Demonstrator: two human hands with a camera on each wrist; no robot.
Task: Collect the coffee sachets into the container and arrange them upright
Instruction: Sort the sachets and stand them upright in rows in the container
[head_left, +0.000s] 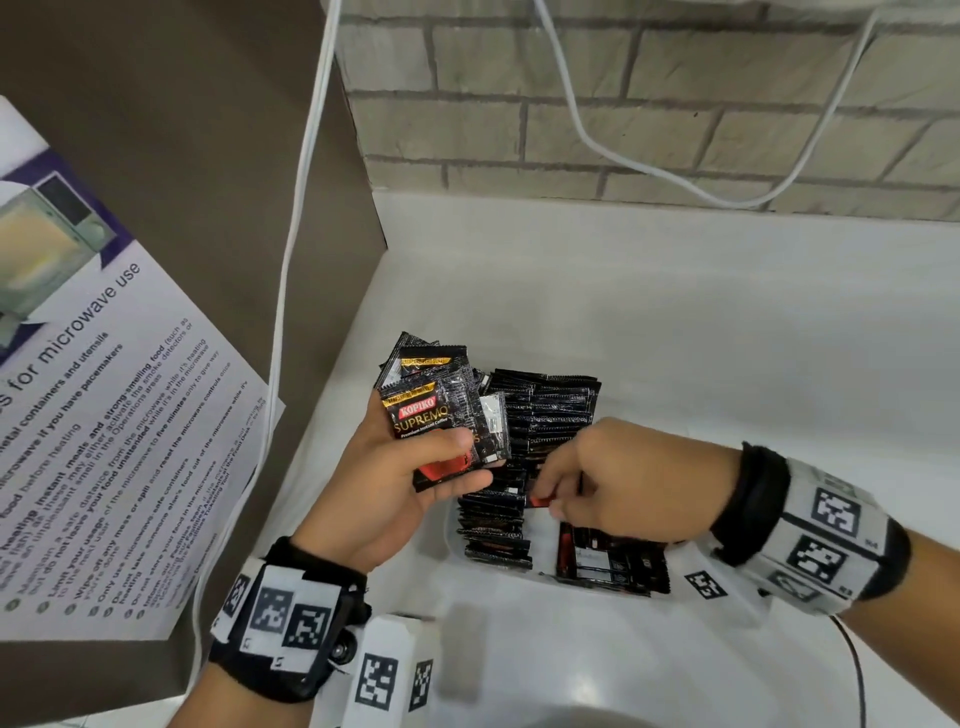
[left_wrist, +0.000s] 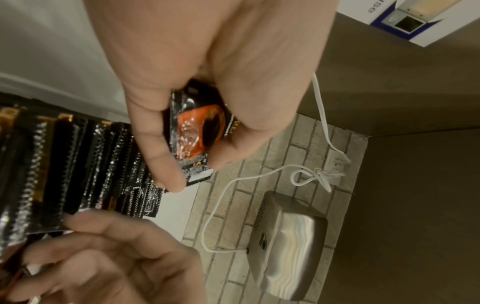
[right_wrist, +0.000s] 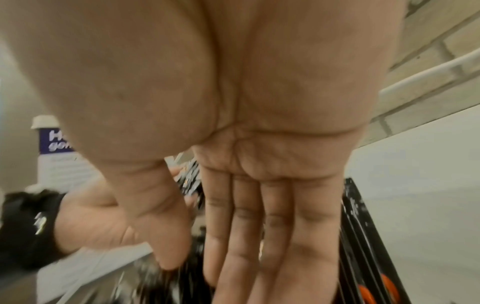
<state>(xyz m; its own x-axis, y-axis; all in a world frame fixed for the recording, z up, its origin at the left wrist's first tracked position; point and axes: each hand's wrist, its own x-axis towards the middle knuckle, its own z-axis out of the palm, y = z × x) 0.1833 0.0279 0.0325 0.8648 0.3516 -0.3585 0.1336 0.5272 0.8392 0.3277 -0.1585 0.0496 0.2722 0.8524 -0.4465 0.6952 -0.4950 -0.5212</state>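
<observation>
White countertop (head_left: 675, 322) ran into a corner between a grey brick wall (head_left: 649, 104) and a brown side panel (head_left: 182, 130); thin white cables (head_left: 283, 322) hung down both. A printed white-and-purple microwave-use notice (head_left: 104, 415) was stuck on the panel, outboard of the left hand. A brushed-steel wall-mounted box (left_wrist: 288, 253) showed in the left wrist view, with a cable running into it.

The left hand (head_left: 384, 493) was clamped on a fanned bunch of black foil Kopiko Supremo coffee sachets (head_left: 441, 415), thumb across the front one, fingers behind. Held above the near-left edge of the container.

The clear, shallow plastic container (head_left: 452, 535) sat on the counter right under both hands; its walls barely showed. Inside it, rows of black coffee sachets standing on edge (head_left: 550, 410) were packed close, just past the held bunch. A few more sachets lay flat under the right wrist.

The right hand (head_left: 628, 483) reached down into the container beside the left grip, fingers straight in the right wrist view, fingertips among the sachets. It could not be told whether they pinched one.
</observation>
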